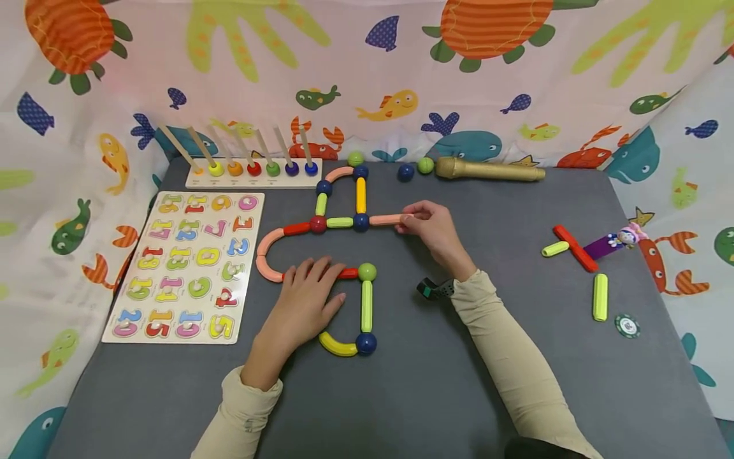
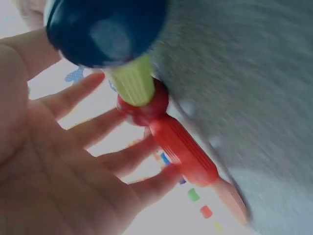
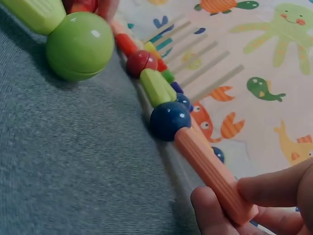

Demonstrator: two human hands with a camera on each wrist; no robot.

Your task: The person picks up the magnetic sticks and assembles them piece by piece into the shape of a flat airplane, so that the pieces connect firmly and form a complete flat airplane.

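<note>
My right hand (image 1: 431, 231) pinches the free end of a straight salmon-pink rod (image 1: 384, 220) between thumb and fingers. The rod's other end touches a blue ball (image 1: 361, 222) of a chain of building sticks and balls on the table; the right wrist view shows the same grip on the rod (image 3: 208, 164). My left hand (image 1: 304, 299) lies over the chain with its fingers spread and straight, partly covering a red rod (image 1: 347, 273) beside a pink curved piece (image 1: 268, 255). A green ball (image 1: 367, 271), a light-green rod (image 1: 367, 306), another blue ball (image 1: 366, 343) and a yellow curved piece (image 1: 337, 345) continue below.
A number puzzle board (image 1: 189, 268) and a peg stacker (image 1: 252, 175) stand left. Loose balls (image 1: 406, 172) and a gold microphone-like stick (image 1: 490, 170) lie at the back. To the right are a red rod (image 1: 575, 248), light-green rods (image 1: 599, 298) and a poker chip (image 1: 627, 326).
</note>
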